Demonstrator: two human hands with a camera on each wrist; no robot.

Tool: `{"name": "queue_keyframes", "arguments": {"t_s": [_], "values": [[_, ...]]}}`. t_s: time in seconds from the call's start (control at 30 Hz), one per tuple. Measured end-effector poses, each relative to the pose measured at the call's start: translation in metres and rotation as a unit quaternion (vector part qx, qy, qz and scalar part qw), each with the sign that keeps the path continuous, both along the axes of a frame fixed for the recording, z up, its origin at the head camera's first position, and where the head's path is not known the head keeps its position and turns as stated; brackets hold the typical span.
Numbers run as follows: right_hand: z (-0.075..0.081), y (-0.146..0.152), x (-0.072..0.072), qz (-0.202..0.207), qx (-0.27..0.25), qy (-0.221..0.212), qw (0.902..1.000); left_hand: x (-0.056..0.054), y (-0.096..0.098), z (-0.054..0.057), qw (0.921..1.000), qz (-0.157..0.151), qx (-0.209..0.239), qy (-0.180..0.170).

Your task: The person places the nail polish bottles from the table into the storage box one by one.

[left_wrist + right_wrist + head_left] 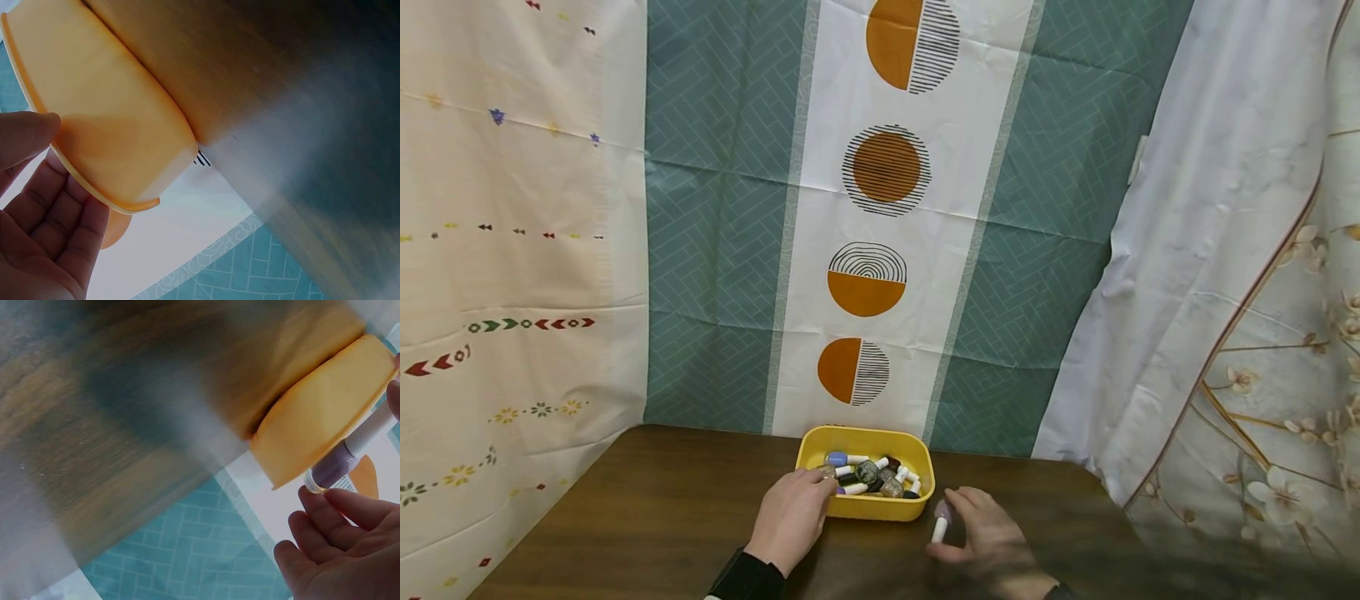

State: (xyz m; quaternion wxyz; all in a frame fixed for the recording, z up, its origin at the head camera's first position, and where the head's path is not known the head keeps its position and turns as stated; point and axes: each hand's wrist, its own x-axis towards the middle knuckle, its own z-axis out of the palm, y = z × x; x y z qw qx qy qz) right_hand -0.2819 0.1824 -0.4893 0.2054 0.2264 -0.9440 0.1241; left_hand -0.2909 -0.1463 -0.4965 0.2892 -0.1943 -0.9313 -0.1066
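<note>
A yellow plastic tub holds several nail polish bottles, among them a blue one and a dark glittery one. My left hand grips the tub's near left corner, thumb on the outer wall and fingers over the rim. To the right of the tub, my right hand holds a purple nail polish bottle with a white cap between thumb and fingertips. Its cap points down toward me in the head view.
The tub stands on a dark brown wooden table, near its back edge. Right behind hangs a green and white cloth with orange circles. Pale patterned curtains hang on the left and right sides.
</note>
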Motion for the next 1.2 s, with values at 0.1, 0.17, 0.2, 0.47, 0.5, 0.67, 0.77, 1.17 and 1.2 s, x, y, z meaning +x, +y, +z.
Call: {"name": "queue_keyframes", "arguments": {"t_s": [0.1, 0.17, 0.2, 0.47, 0.5, 0.67, 0.77, 1.17, 1.2], "values": [[0.001, -0.002, -0.002, 0.006, -0.009, 0.003, 0.9999, -0.001, 0.000, 0.000, 1.0000, 0.002, -0.002, -0.007], [0.002, -0.003, -0.003, 0.012, -0.015, 0.011, 0.9998, -0.002, 0.000, -0.001, 0.9999, 0.004, -0.002, -0.010], [0.002, -0.003, -0.005, 0.016, -0.019, 0.017, 0.9996, -0.002, 0.000, -0.001, 0.9999, 0.004, -0.002, -0.010], [0.004, -0.009, -0.015, 0.052, -0.013, 0.074, 0.9958, -0.001, 0.000, 0.001, 0.9999, 0.005, -0.002, -0.010], [0.005, -0.010, -0.016, 0.049, -0.011, 0.075, 0.9959, -0.001, 0.000, 0.001, 0.9999, 0.005, -0.001, -0.010], [0.011, -0.019, -0.019, 0.019, -0.018, 0.042, 0.9988, -0.001, 0.000, 0.001, 1.0000, 0.002, -0.001, -0.009], [0.013, -0.025, -0.021, 0.002, -0.019, 0.027, 0.9995, -0.001, 0.000, 0.001, 0.9999, 0.002, -0.004, -0.009], [0.020, -0.043, -0.038, 0.002, 0.010, 0.001, 0.9999, -0.002, 0.000, 0.000, 1.0000, 0.000, -0.002, -0.008], [0.021, -0.044, -0.040, 0.002, 0.008, -0.006, 1.0000, -0.002, 0.000, 0.000, 1.0000, 0.000, -0.002, -0.008]]}}
